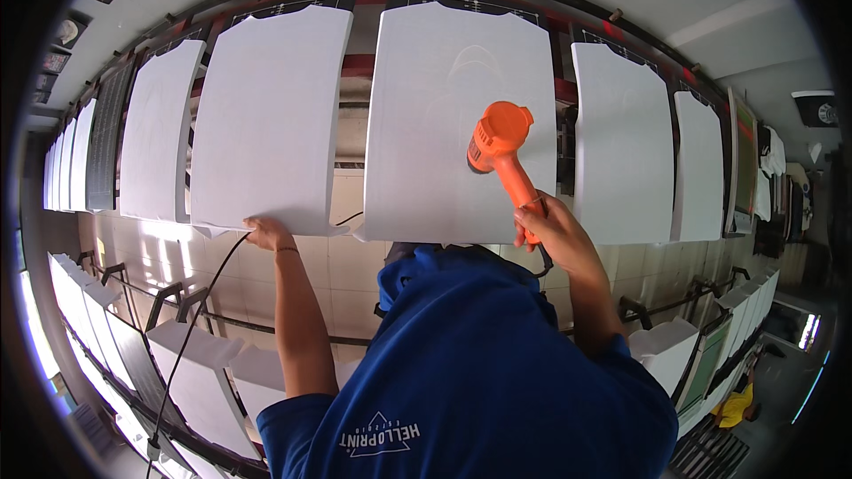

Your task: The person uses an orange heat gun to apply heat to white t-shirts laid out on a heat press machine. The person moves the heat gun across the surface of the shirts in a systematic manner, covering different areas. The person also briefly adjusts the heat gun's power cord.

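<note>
My right hand [548, 229] grips the handle of an orange heat gun [499, 138], its nozzle held against a white garment [435, 98] stretched flat on the middle printing board. My left hand [266, 232] pinches the lower edge of the neighbouring white garment [271, 106] on the board to the left. The gun's black cord [197, 315] runs from near my left hand down toward the lower left. My blue shirt fills the lower middle of the view.
More white garments on boards line the curved row, to the left [155, 137] and to the right [621, 146]. A second row of white boards [191, 357] sits below on black arms. A person in yellow [737, 408] is at the lower right.
</note>
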`<state>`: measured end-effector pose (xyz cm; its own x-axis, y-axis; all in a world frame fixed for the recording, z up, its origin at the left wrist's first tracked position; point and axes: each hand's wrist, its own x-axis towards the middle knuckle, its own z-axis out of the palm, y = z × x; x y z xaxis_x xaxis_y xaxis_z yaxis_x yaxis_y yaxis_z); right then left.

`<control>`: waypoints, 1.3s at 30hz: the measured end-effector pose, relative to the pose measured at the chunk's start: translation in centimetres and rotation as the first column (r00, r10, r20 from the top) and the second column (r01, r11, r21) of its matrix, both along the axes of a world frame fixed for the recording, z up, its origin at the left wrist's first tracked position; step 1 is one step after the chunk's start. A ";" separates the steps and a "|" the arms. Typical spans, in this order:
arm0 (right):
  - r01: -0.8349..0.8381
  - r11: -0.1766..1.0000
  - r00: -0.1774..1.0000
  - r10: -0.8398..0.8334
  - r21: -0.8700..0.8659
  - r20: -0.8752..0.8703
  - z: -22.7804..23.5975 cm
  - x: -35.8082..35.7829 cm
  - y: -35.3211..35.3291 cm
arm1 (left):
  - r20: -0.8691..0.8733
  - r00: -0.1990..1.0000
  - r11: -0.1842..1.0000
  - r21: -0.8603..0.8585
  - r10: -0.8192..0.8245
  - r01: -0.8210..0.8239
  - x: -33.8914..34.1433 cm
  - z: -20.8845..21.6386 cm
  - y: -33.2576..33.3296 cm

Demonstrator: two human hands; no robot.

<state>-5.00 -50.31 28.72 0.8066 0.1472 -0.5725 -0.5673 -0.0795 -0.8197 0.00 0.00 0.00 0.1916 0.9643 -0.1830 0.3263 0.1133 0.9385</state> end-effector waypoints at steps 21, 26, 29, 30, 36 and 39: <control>0.119 0.991 0.993 -0.120 -0.064 -0.011 0.1 -2.0 -3.4 | -0.105 0.994 1.000 -0.026 0.004 -0.007 0.0 2.1 -1.2; 0.152 0.986 0.988 -0.152 -0.067 -0.006 0.6 -2.4 -4.4 | -0.035 0.999 0.998 0.061 0.000 0.002 -0.3 -0.4 0.4; 0.169 0.982 0.986 -0.169 -0.083 0.010 0.3 -2.9 -4.4 | -0.225 0.974 0.996 0.085 0.039 -0.021 -0.1 0.3 -0.1; 0.161 0.982 0.987 -0.161 -0.099 0.002 0.5 -3.1 -4.5 | -0.192 0.981 0.997 0.076 0.031 -0.016 0.0 0.8 -0.6; 0.219 0.965 0.972 -0.228 -0.142 -0.056 1.3 -4.6 -6.2 | -0.070 0.997 0.999 0.020 -0.024 0.025 -0.4 0.3 0.0; 0.271 0.946 0.956 -0.286 -0.179 -0.067 1.7 -5.4 -6.4 | -0.077 0.996 0.999 0.026 -0.038 0.040 -0.2 2.2 -1.7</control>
